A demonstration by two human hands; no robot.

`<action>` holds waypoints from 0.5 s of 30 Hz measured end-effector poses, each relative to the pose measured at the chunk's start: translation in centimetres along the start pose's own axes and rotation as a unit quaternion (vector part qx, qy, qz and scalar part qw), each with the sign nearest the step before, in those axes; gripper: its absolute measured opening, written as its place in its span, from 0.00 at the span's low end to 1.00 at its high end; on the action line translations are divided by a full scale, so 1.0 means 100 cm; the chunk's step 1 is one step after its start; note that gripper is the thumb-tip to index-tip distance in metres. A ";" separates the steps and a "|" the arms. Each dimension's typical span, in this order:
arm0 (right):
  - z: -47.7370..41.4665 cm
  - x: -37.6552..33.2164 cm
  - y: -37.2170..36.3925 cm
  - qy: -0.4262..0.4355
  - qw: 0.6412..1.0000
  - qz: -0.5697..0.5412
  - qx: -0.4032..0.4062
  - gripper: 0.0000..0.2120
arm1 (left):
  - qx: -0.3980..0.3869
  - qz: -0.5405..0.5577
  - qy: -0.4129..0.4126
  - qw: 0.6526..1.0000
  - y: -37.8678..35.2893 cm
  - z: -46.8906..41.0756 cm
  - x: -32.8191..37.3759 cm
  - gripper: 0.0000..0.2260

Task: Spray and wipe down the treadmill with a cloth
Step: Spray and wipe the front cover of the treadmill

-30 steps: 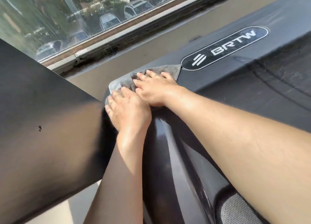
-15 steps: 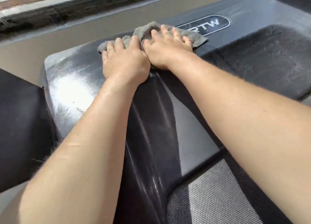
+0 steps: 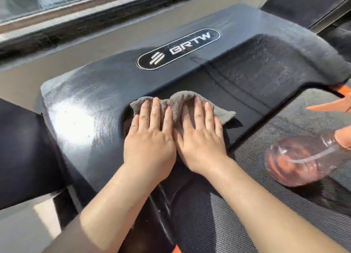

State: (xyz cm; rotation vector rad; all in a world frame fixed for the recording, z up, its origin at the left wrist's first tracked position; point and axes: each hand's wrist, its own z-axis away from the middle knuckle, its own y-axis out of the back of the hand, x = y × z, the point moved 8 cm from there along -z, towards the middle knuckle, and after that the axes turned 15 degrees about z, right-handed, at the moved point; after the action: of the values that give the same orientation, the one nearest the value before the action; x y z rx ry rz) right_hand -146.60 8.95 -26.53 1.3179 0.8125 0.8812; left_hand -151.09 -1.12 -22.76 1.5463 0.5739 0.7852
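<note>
We are in the wiping step. Our left hand (image 3: 150, 144) and right hand (image 3: 201, 146) lie side by side, touching at the thumbs, on the crumpled grey terry cloth (image 3: 178, 100). The fingers of both are straight and spread flat; they press the cloth down and curl round nothing. The cloth sits on the black glossy plastic front cover of the treadmill (image 3: 95, 104), at the left end of the sloped recess just above the grey ribbed running belt (image 3: 284, 123). One corner of it trails out to the right of our right hand.

The clear plastic spray bottle with pinkish liquid and an orange trigger head (image 3: 296, 157) lies on its side on the belt, well apart from both hands, so we judge the spraying of this part done.

The cover's top, around the oval black badge with silver BRTW lettering (image 3: 178, 51), shows smeared streaks, and the recess to the right looks dull and speckled. The next move, as we judge it, is to push the cloth rightward along the recess under even palm pressure, with the bunched middle flattened so that it does not ride up.
</note>
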 end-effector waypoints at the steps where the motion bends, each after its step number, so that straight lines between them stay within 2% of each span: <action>1: -0.012 0.008 0.002 -0.013 1.000 -0.002 0.003 0.35 | 0.001 0.009 0.000 1.000 0.002 -0.012 0.005 0.27; 4: -0.046 0.032 0.012 -0.048 0.999 -0.023 0.001 0.32 | -0.004 0.017 -0.005 1.000 0.005 -0.056 0.020 0.26; 7: -0.044 0.041 0.012 -0.048 0.998 -0.039 0.009 0.31 | -0.029 0.006 -0.011 1.000 -0.002 -0.065 0.029 0.27; 12: 0.046 0.048 -0.017 0.008 0.998 -0.065 0.002 0.34 | -0.054 0.055 -0.068 0.995 -0.029 0.013 0.049 0.27; 15: 0.092 0.073 -0.012 0.031 0.977 -0.210 0.023 0.31 | -0.061 0.027 -0.108 0.992 -0.039 0.062 0.066 0.30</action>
State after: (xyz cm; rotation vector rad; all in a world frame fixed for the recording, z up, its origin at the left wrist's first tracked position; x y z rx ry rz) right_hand -135.04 11.31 -27.00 1.1030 1.1162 0.5704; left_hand -141.84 0.29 -25.72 1.5155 0.3202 0.6710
